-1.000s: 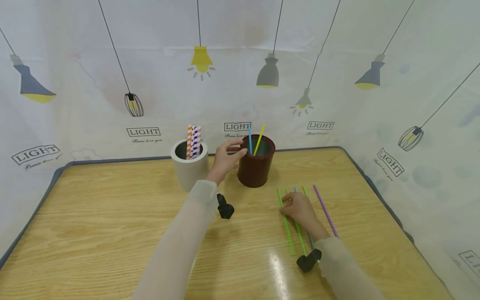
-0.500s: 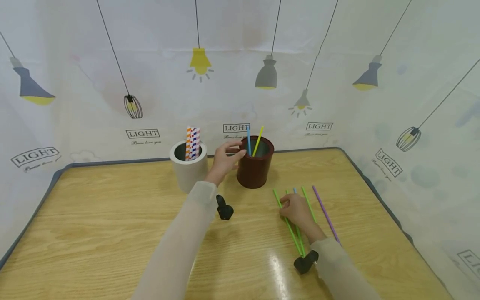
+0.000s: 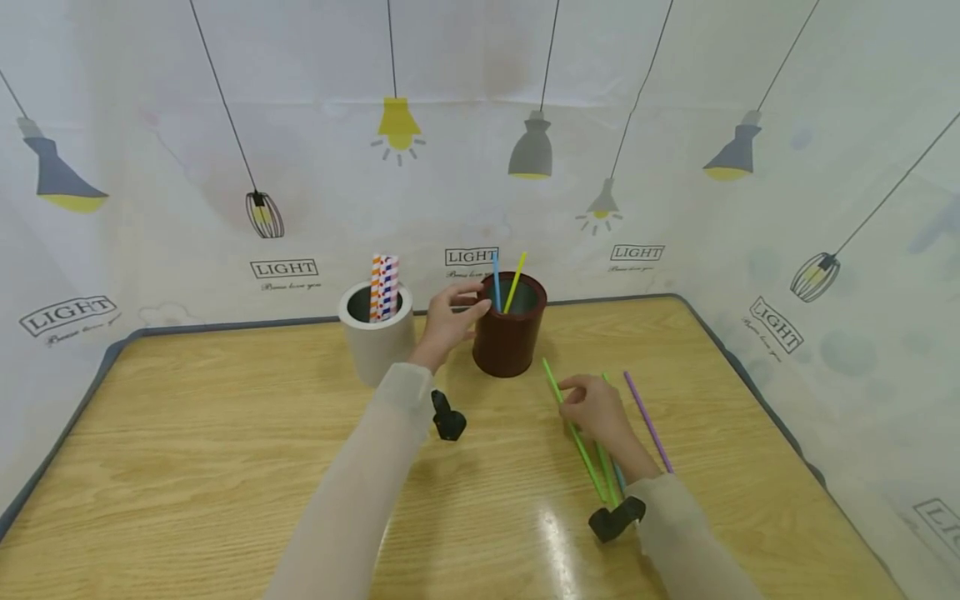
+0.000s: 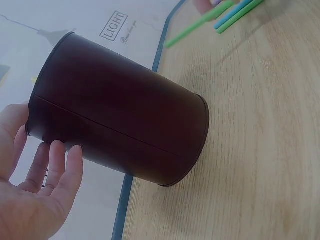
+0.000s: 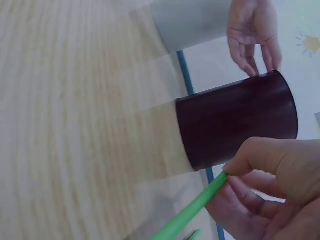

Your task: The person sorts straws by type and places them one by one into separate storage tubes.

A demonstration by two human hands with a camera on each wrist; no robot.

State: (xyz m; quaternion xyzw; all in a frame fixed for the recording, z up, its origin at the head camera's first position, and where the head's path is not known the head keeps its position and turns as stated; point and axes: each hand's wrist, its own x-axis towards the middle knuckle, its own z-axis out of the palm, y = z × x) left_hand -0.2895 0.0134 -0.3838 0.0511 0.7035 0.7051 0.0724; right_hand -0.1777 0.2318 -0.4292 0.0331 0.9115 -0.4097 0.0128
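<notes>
My left hand [image 3: 448,323] rests its fingertips and thumb against the rim and left side of an upright dark brown round holder [image 3: 506,346]. In the left wrist view those fingers lie on the wall of the holder [image 4: 120,110]. A blue straw [image 3: 497,285] and a yellow straw [image 3: 517,282] stand inside it. My right hand [image 3: 597,412] pinches a green straw [image 3: 552,380] between thumb and finger. The right wrist view has this green straw [image 5: 195,206] slanting down from the fingertips. Under and beside that hand lie more green straws [image 3: 604,462] and a blue straw [image 3: 618,477], partly hidden.
Left of the brown holder stands a white round holder [image 3: 378,354] with several patterned paper straws [image 3: 385,287]. A purple straw [image 3: 647,421] lies on the wooden table [image 3: 225,442] at the right. A lamp-printed sheet [image 3: 480,183] rises behind the table edge.
Under the right hand the green straw has tilted, and its far end has come up toward the brown holder. The left hand stays at the holder.
</notes>
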